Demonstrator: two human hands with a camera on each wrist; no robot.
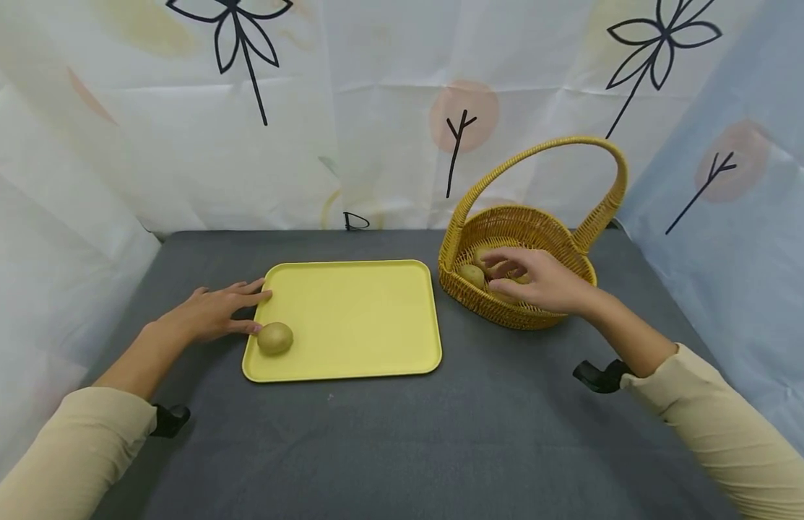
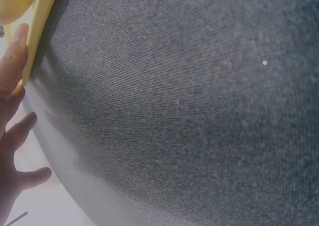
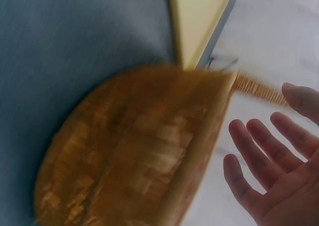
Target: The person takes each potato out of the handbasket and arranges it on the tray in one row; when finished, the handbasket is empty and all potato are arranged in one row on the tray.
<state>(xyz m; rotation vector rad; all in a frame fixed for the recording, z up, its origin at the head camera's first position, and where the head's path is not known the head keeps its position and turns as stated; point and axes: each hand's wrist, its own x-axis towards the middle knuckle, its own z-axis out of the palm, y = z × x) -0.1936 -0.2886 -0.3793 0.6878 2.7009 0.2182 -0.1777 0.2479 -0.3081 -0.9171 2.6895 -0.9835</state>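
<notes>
On the yellow tray (image 1: 349,318) a round, yellow-brown potato (image 1: 275,338) lies near the left front corner. My left hand (image 1: 216,312) is at the tray's left side with fingers spread, fingertips at the rim and the thumb tip right beside the potato. In the left wrist view, the potato (image 2: 15,4) shows partly at the top corner. Over the wicker basket (image 1: 463,285) on the right hovers my right hand (image 1: 538,278), its fingers loosely bent and holding nothing. Several similar potatoes (image 1: 472,275) lie inside, partly hidden by that hand. The right wrist view shows spread fingers beside the blurred basket (image 3: 124,136).
The basket's tall arched handle (image 1: 538,148) rises over it. A dark grey cloth (image 1: 402,448) covers the table. Patterned white curtains (image 1: 375,130) hang behind and at the sides. Black wrist straps (image 1: 599,377) stick out near both sleeves.
</notes>
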